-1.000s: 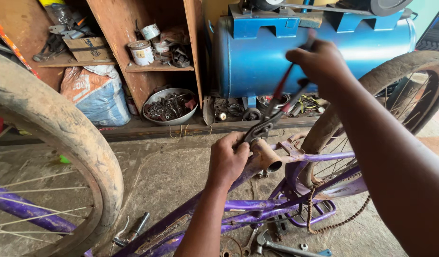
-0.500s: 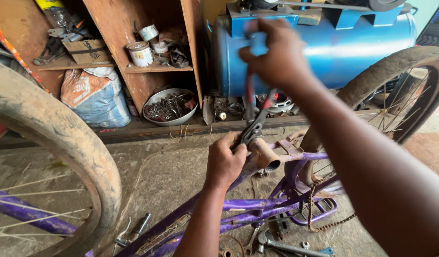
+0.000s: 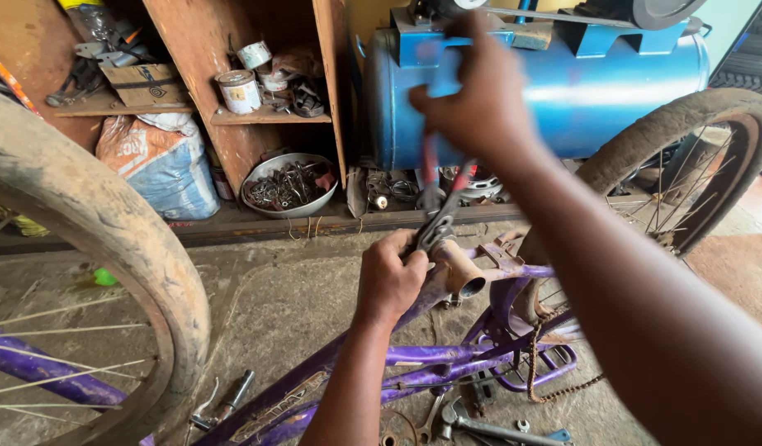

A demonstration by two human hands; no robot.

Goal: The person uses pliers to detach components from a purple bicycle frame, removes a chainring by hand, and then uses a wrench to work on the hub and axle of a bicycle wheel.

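Note:
A purple bicycle frame [image 3: 447,355] lies upside down on the concrete floor. My left hand [image 3: 389,277] grips it right beside the bare bottom bracket shell [image 3: 459,272]. My right hand [image 3: 480,99] is raised above and closed on the red handles of a pair of pliers [image 3: 437,211]. The pliers' jaws rest at the top of the shell, next to my left fingers. A loose rusty chain [image 3: 534,363] hangs from the frame.
A muddy front tyre [image 3: 108,239] fills the left, a rear wheel [image 3: 686,157] the right. A blue tank [image 3: 563,91] stands behind, beside wooden shelves [image 3: 257,116] with tins and a metal bowl of parts [image 3: 288,183]. Wrenches [image 3: 480,425] lie on the floor.
My right hand has swung the pliers' handles from the right toward the left and upward, over the bracket shell. The left hand has kept its grip on the frame.

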